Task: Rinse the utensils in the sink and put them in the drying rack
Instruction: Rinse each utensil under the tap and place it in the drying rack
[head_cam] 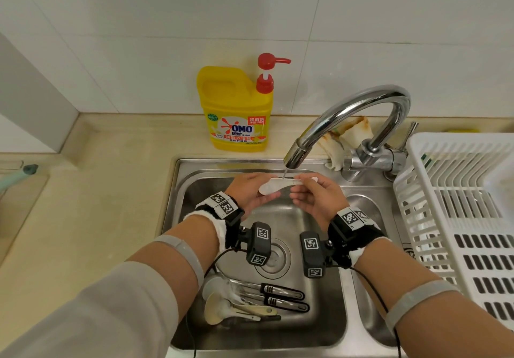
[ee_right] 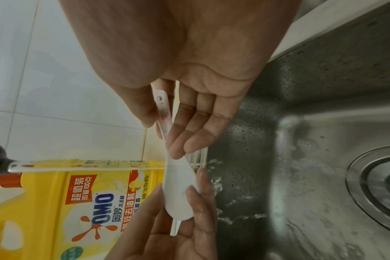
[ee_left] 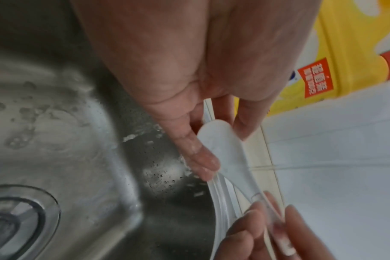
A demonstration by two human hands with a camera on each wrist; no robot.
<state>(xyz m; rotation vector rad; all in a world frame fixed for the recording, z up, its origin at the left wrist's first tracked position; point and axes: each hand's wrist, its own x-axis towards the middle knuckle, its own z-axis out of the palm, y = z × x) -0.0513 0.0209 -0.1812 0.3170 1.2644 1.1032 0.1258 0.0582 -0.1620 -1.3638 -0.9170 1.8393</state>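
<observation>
Under the running faucet (head_cam: 294, 157) I hold a white plastic spoon (head_cam: 278, 185) with both hands over the sink (head_cam: 328, 302). My left hand (head_cam: 267, 191) pinches the spoon's bowl (ee_left: 223, 144) between thumb and fingers. My right hand (head_cam: 299, 185) pinches the handle (ee_right: 163, 112) between thumb and fingers. The thin water stream (head_cam: 284, 174) lands on the spoon where the bowl meets the handle. Several more utensils (head_cam: 250, 299), spoons and black-handled pieces, lie piled at the sink's near left. The white drying rack (head_cam: 459, 204) stands to the right of the sink.
A yellow detergent bottle (head_cam: 236, 107) with a red pump stands on the counter behind the sink. A stained cloth (head_cam: 347, 135) lies behind the faucet base. The drain (head_cam: 274, 257) sits mid-basin under my wrists. A narrow second basin (head_cam: 364, 246) lies beside the rack.
</observation>
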